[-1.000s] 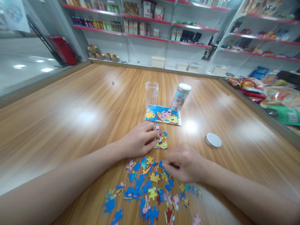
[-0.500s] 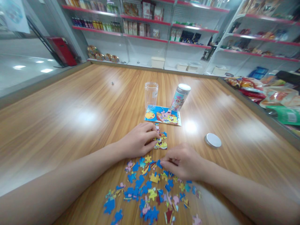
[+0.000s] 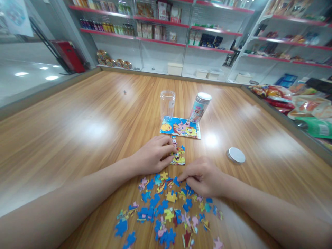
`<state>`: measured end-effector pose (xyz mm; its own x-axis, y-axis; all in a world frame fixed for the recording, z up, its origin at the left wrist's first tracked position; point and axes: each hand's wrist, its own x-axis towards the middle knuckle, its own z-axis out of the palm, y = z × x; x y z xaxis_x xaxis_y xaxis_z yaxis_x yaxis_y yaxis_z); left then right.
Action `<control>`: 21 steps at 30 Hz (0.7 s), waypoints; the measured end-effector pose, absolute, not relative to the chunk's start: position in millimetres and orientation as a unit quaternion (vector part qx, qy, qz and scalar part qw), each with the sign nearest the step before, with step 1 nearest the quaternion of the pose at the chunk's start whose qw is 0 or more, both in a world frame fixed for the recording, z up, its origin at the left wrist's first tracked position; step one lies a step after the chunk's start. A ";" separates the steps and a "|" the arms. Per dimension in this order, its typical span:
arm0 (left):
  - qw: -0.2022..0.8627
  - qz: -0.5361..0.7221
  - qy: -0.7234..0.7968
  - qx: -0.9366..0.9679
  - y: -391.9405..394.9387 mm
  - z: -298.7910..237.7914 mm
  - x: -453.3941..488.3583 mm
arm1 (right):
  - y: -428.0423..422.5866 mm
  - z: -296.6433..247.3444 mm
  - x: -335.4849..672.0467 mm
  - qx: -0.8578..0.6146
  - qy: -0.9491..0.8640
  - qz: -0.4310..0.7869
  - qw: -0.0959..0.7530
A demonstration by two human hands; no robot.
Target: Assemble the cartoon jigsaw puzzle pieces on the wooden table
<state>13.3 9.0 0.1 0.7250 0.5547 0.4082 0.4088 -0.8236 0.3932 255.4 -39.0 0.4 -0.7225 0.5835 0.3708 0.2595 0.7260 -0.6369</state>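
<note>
My left hand (image 3: pixel 158 154) lies over the left side of a small joined block of jigsaw puzzle (image 3: pixel 180 157) with a yellow cartoon face. Its fingers are loosely bent and apart, their tips on the block. Just right of there, my right hand (image 3: pixel 204 178) hovers low over loose puzzle pieces (image 3: pixel 155 200). The index fingertip touches a blue puzzle piece (image 3: pixel 176 181) at the pile's upper edge, the thumb stands apart from it, and the other fingers curl under. Behind the block lies a printed picture sheet (image 3: pixel 180 127) with the cartoon scene.
Past the sheet stand a clear plastic jar (image 3: pixel 167 103) and a printed canister (image 3: pixel 199 108) with a silver top. A round silver lid (image 3: pixel 236 155) lies on the wooden table (image 3: pixel 77 103) at right. Snack packets (image 3: pixel 282 100) fill the right side; shelves line the back.
My right hand's thumb has drawn back from the index finger, which now points at the blue piece. My left hand has stayed on the joined block.
</note>
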 end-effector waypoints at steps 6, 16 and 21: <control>0.136 0.261 0.263 0.919 10.2 -0.7 12.5 | -39.0 -0.7 254.5 -0.250 -0.886 0.256 0.295; 0.139 0.262 0.262 0.918 9.5 -0.7 12.4 | -49.5 3.7 254.9 -0.138 -0.939 0.206 0.239; 0.138 0.262 0.264 0.918 8.9 -0.7 12.1 | -48.9 -0.4 254.1 -0.153 -0.945 0.202 0.209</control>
<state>12.1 8.9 -0.7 0.7232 0.5577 0.4075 0.4128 -0.8220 0.3923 254.1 -48.9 -0.4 -0.8662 0.3734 0.3320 0.2046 0.8713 -0.4461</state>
